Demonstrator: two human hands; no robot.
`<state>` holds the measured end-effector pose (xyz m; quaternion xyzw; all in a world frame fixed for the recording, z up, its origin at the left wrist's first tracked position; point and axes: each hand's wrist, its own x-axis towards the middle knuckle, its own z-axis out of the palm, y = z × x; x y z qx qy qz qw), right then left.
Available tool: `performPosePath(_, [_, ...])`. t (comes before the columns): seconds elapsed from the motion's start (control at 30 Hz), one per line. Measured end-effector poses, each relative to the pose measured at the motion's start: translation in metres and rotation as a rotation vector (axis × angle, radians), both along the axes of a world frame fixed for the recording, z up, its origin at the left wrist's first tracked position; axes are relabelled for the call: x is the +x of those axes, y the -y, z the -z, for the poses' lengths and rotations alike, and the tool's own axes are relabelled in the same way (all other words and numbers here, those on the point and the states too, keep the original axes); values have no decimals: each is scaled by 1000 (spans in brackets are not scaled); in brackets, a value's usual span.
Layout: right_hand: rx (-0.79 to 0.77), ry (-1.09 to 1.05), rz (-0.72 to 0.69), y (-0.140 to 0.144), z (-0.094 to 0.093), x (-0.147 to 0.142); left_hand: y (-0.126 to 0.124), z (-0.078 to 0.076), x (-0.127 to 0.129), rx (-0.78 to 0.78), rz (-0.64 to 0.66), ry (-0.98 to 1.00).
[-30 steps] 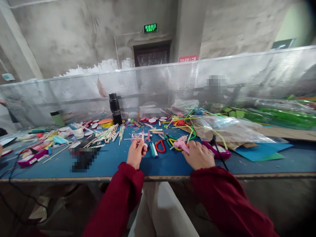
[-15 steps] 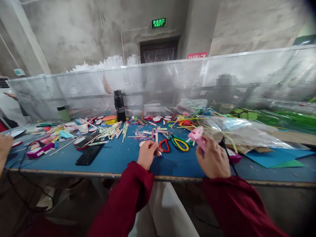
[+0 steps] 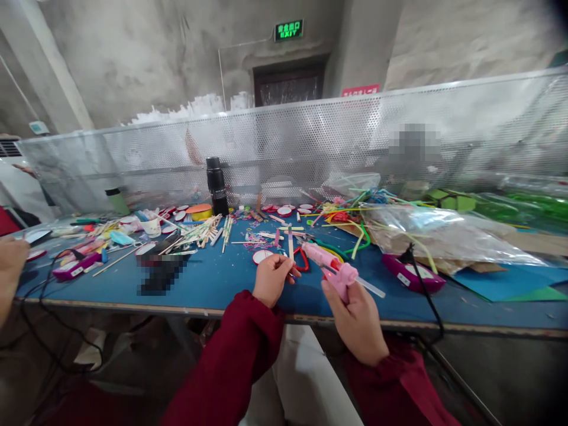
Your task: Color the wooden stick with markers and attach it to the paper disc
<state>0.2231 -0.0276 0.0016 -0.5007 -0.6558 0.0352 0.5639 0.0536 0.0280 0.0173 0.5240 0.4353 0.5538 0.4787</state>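
Observation:
My left hand (image 3: 271, 278) pinches a thin wooden craft stick (image 3: 290, 239) that stands upright over the front of the blue table (image 3: 222, 281). My right hand (image 3: 355, 316) grips a pink hot glue gun (image 3: 331, 266), lifted off the table with its nozzle aimed left toward the stick. A clear glue stick pokes out of the gun's back end, and a black cord (image 3: 426, 296) runs off over the table edge. Red-handled scissors (image 3: 304, 260) lie just behind my left hand.
Loose craft sticks (image 3: 199, 234), round red-and-white discs, a black flask (image 3: 217, 186), a paper cup (image 3: 152, 226), a purple glue gun stand (image 3: 410, 273), plastic bags with coloured straws (image 3: 426, 234). A perforated metal screen (image 3: 310, 142) backs the table. Another person's hand (image 3: 9, 269) is at far left.
My right hand lifted the pink glue gun off the table, drew it toward me and swung its nozzle left toward the stick. My left hand stayed holding the stick. The view shifted left.

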Motion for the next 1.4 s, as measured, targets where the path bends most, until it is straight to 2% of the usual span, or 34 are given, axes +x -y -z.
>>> performPosePath(0.2, [-46, 3, -49, 0, 2, -2, 2, 3, 1, 46, 20, 57])
performPosePath(0.43, [-43, -29, -91, 1, -1, -5, 1, 5, 1, 52, 27, 29])
performPosePath(0.67, [-25, 33, -69, -3, -1, -5, 1, 5, 0, 64, 40, 64])
performPosePath(0.83, [-28, 104, -124, -4, 7, -4, 3, 4, -1, 71, 51, 83])
performPosePath(1.1, [65, 100, -57, -2, 7, -1, 2, 2, -1, 39, 40, 106])
performPosePath(1.4, [118, 148, -180, -12, 8, 7, 7, -4, -3, 23, 75, 136])
